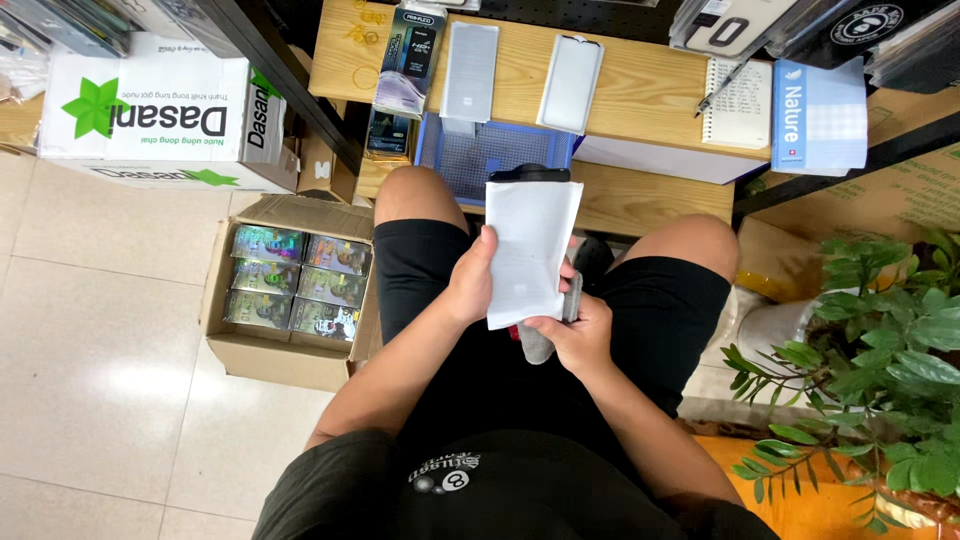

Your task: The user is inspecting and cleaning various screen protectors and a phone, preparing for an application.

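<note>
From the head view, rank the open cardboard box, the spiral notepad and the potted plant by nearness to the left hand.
1. Open cardboard box, on the floor just left of the left hand.
2. Spiral notepad, on the wooden shelf, upper right.
3. Potted plant, far right.

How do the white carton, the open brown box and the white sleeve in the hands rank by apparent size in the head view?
1. White carton and open brown box: look alike, so unranked.
2. White sleeve: smallest, though nearer the camera.
</note>
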